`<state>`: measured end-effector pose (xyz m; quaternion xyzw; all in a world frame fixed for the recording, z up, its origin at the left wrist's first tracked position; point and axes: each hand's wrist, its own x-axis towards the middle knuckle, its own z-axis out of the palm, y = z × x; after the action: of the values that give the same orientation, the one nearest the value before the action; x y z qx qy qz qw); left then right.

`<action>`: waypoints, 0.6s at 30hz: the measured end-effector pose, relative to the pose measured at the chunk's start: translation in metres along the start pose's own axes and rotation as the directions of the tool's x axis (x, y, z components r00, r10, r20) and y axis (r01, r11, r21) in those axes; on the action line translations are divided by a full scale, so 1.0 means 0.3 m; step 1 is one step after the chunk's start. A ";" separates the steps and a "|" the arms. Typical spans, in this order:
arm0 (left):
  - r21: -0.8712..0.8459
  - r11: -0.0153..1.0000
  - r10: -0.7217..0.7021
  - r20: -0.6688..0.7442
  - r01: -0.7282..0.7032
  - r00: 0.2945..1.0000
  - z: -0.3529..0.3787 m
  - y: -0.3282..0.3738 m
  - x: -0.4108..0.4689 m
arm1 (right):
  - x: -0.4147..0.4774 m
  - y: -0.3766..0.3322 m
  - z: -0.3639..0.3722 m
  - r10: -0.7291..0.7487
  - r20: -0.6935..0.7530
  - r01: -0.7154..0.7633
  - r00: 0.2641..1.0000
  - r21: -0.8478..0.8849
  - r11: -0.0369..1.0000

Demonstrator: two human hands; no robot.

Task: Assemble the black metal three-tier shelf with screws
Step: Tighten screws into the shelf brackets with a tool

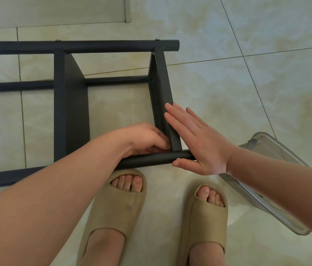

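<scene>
The black metal shelf (70,104) lies on its side on the tiled floor, its round poles running left to right. My right hand (195,139) presses flat with straight fingers against the outer face of the end shelf panel (162,81), its thumb lying under the near pole (151,160) by a silver screw head (178,159). My left hand (145,139) reaches inside the corner where that panel meets the near pole, fingers curled there; what they hold is hidden. Two screw heads (57,40) show on the far pole.
A clear plastic container (270,181) lies on the floor to the right, under my right forearm. My feet in beige slippers (113,214) stand just in front of the near pole. A pale door frame (126,10) rises at the top.
</scene>
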<state>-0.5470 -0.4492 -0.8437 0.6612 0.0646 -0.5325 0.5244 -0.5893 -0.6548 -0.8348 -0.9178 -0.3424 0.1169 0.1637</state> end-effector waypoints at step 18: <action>-0.125 0.983 -0.116 0.139 0.134 0.983 0.002 0.008 0.016 | -0.001 -0.003 0.004 0.007 -0.001 -0.007 1.000 0.004 1.000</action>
<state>-0.5439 -0.4531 -0.8459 0.5827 0.1071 -0.6011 0.5363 -0.5904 -0.6540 -0.8355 -0.9187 -0.3389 0.1175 0.1653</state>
